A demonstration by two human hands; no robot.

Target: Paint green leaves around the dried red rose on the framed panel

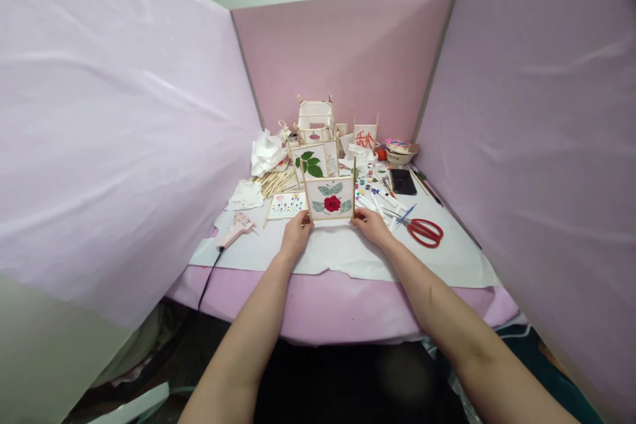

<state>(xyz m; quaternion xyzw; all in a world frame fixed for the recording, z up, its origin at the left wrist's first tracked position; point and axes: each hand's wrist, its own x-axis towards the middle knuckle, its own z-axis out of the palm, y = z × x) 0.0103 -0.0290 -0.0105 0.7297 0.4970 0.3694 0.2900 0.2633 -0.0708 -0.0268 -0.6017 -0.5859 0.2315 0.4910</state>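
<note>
Head view: we note L hand (pixel 297 235) and R hand (pixel 370 225) both closed, gripping lower corners of stick-frame panel (pixel 329 197) w/ red rose + green leaves, held upright over white paper (pixel 338 252). Leaf panel (pixel 311 162) stands just behind. L of hands: glue gun (pixel 236 228), stick bundle (pixel 276 181). R of hands: red scissors (pixel 424 232), phone (pixel 403 181). Pink cloth (pixel 298 305) along near table edge.

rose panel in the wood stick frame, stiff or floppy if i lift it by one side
Probably fairly stiff and light: thin wooden sticks frame the paper rose panel. It looks fragile at the corners, though, so it may rack if lifted by one side.
</note>
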